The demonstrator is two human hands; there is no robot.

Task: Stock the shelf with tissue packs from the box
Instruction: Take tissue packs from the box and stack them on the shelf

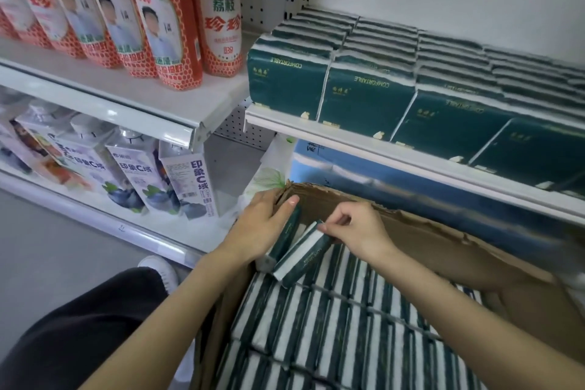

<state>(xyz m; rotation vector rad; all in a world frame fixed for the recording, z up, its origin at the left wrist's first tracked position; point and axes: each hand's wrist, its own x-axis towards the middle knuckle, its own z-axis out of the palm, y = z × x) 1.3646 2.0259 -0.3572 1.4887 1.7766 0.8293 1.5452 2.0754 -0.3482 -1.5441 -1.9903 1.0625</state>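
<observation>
An open cardboard box [443, 240] at the bottom right is packed with several dark green and white tissue packs [332, 326]. My left hand [262, 225] grips one upright green pack [285, 237] at the box's far left corner. Beside it, my right hand [357, 231] pinches the raised end of a second tilted pack [300, 258]. On the white shelf [395, 149] above the box stand rows of the same green tissue packs [364, 98], filling it from the left end across to the right.
Red-labelled drink bottles [177, 25] stand on the upper left shelf. Cartons with blueberry print [142, 177] fill the lower left shelf. A blue package [380, 180] lies under the tissue shelf behind the box. My dark-trousered leg [79, 326] and a white shoe [161, 269] are at the lower left.
</observation>
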